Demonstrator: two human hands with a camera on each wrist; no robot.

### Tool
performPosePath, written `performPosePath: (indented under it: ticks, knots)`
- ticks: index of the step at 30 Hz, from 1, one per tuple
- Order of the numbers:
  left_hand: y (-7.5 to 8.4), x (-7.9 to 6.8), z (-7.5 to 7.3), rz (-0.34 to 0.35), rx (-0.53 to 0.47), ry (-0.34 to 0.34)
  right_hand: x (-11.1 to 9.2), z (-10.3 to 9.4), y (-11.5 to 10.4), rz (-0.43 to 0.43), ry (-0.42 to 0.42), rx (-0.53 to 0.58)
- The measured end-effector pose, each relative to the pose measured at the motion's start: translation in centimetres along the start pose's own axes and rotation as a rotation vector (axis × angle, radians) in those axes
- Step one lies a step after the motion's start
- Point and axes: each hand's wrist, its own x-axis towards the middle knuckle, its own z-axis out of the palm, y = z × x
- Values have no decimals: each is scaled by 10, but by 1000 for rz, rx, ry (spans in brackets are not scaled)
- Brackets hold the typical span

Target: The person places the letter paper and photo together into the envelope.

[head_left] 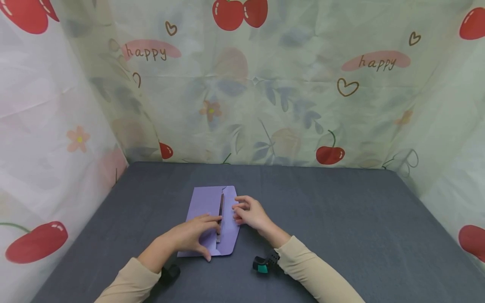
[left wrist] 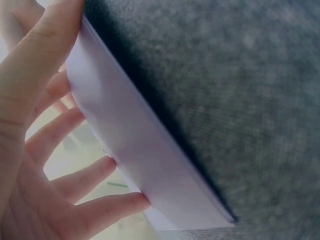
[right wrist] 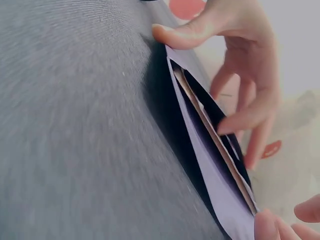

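A lavender envelope (head_left: 202, 200) lies on the dark table with its flap (head_left: 229, 235) folded out to the right. Its pocket gapes a little, and the brown edge of a flat insert (right wrist: 220, 142) shows inside. Spread over the envelope's near half, my left hand (head_left: 191, 233) has its fingertips by the pocket opening and its thumb at the near edge. In the left wrist view, its fingers (left wrist: 107, 210) reach the envelope separately. My right hand (head_left: 251, 214) is at the flap's outer edge, fingers loosely bent, with fingertips (right wrist: 266, 227) touching the flap.
Dark grey cloth covers the table (head_left: 341, 219). A printed curtain (head_left: 284, 84) with cherries and hearts encloses the back and sides. A black wrist device (head_left: 265, 263) with a green part sits at the right wrist, and another black one (head_left: 169, 274) at the left.
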Motion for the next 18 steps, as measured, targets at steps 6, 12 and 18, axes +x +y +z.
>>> performPosePath:
  ticks: [6,12,18]
  knots:
    - [0,-1,1,1,20,22,-9,-22,-5,-30,33,-55]
    - [0,-2,2,-10,56,43,-21,-46,-12,-59,75,-157]
    - [7,0,-9,-66,77,94,-32,-73,-18,-156,143,-344]
